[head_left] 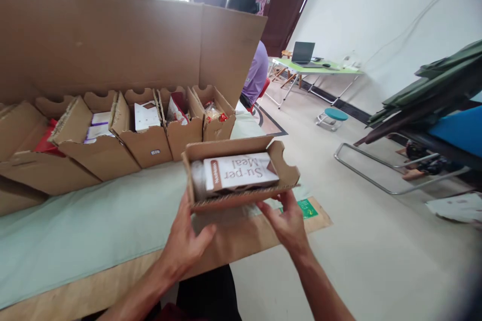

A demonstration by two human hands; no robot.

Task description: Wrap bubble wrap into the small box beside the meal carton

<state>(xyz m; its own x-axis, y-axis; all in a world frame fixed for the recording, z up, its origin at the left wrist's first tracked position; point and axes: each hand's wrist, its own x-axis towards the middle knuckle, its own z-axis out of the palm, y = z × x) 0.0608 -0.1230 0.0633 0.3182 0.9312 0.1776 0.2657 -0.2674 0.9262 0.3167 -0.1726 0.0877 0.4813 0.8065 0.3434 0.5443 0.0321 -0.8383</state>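
A narrow open-topped cardboard bin [226, 205] is held above the near edge of the table, tilted so its inside faces me. In it lies a white carton [243, 173] printed "Su-per Meal", upside down from where I look. A greyish, see-through-looking item [198, 178] sits at its left end; its kind is unclear. My left hand [188, 241] grips the bin's lower left corner, thumb apart and the other fingers partly hidden. My right hand [286, 223] supports the bin from below at the right, its fingertips tucked under it.
Behind stands a row of similar cardboard bins [152, 148] with packaged goods, backed by a tall cardboard panel [131, 45]. A pale green cloth [124, 220] covers the table. To the right are a teal stool [336, 114], a folding chair [414, 120] and a laptop table [289, 64]. Two people are beyond.
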